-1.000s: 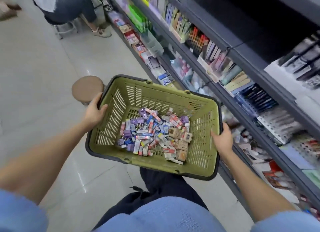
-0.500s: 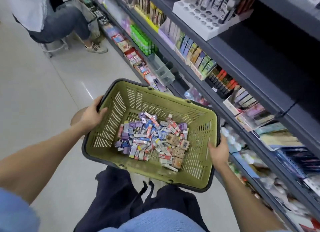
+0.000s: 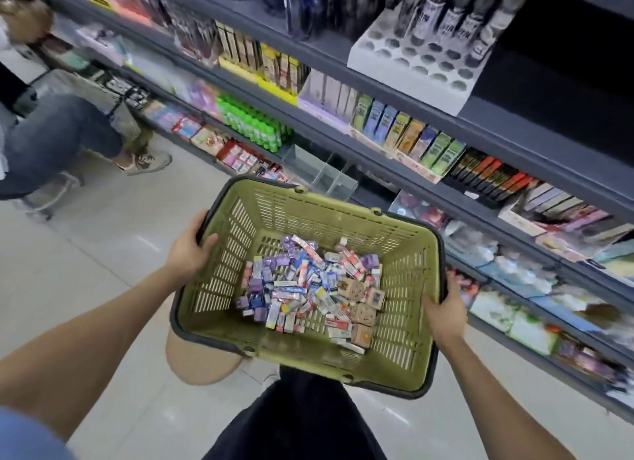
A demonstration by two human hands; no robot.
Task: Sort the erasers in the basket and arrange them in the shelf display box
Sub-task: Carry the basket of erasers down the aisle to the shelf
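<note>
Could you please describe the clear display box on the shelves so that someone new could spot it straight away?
Start at the dark shelving along the aisle's right side, then find the olive basket in front of it. Just beyond the basket's far rim sits the display box, near the green bottles. Unlike the colourful packs beside it, it is see-through with clear dividers.

A shop aisle is shown: long dark shelves [image 3: 514, 140] are packed with rows of boxed goods [image 3: 411, 133], green bottles [image 3: 254, 123] and a white display tray [image 3: 411, 68], and a shopping basket [image 3: 326, 219] is carried above a tiled floor [image 3: 85, 253].
</note>
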